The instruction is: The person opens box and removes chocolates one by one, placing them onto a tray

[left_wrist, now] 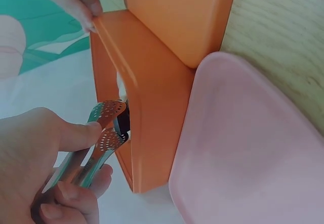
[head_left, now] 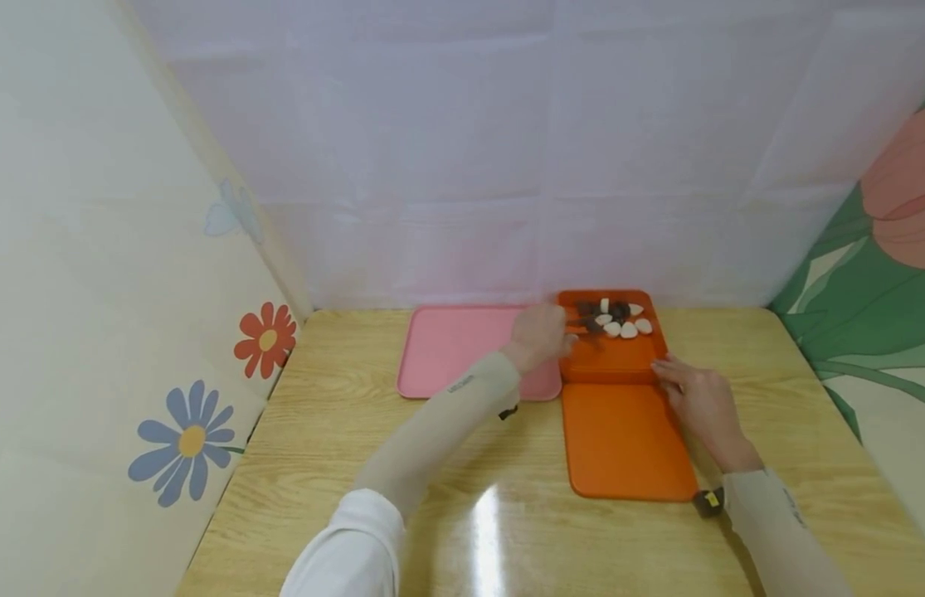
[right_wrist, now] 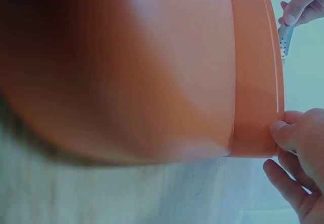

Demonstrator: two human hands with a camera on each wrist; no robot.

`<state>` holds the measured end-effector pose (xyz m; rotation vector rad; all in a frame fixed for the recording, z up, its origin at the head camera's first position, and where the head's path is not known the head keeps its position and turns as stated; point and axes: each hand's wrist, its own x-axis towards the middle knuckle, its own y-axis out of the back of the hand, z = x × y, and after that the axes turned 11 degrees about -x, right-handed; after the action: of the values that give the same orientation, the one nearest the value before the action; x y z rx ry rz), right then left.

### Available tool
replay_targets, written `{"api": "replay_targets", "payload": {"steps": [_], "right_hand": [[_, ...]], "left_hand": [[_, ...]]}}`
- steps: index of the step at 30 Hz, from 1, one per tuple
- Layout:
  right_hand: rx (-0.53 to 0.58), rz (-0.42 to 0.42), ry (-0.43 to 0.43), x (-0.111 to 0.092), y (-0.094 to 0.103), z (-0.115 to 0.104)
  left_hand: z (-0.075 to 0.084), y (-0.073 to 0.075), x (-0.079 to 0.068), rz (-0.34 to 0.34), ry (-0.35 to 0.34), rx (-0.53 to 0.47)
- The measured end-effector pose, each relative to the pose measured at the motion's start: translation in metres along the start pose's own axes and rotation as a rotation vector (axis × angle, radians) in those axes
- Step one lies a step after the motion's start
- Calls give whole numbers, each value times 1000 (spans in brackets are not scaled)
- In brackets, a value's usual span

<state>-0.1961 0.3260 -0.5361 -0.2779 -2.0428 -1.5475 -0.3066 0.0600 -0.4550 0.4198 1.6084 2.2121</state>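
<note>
- Head view: in the right half of the frame, small white pieces (head_left: 629,330) and dark pieces (head_left: 620,312) lie in a deep orange rectangular box (head_left: 608,376); they look light, perhaps slick, best nipped across their sides. The left hand (head_left: 535,333) blurs over the box's left edge, its hold unclear here.
- Left wrist view: at lower left, the left hand grips perforated metal tongs (left_wrist: 108,140), likely light and springy, best squeezed mid-arm. Something dark shows at their tips; whether it is pinched I cannot tell. The box wall hides most pieces.
- Right wrist view: at the right edge, the right hand (right_wrist: 310,143) pinches the box rim, probably stiff enough to steady there. A blurred flat orange tray (right_wrist: 152,82) fills the left; the box hides its contents.
</note>
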Motion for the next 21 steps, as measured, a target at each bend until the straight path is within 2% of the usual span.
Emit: {"api": "replay_targets", "payload": {"steps": [6, 12, 21], "right_hand": [[-1, 3, 4, 1, 1, -1], [-12, -1, 5, 0, 2, 0], [-1, -3, 7, 1, 0, 0]], "left_hand": [[-11, 10, -5, 26, 50, -96], [-19, 18, -11, 56, 14, -117], [-30, 26, -14, 58, 14, -144]]}}
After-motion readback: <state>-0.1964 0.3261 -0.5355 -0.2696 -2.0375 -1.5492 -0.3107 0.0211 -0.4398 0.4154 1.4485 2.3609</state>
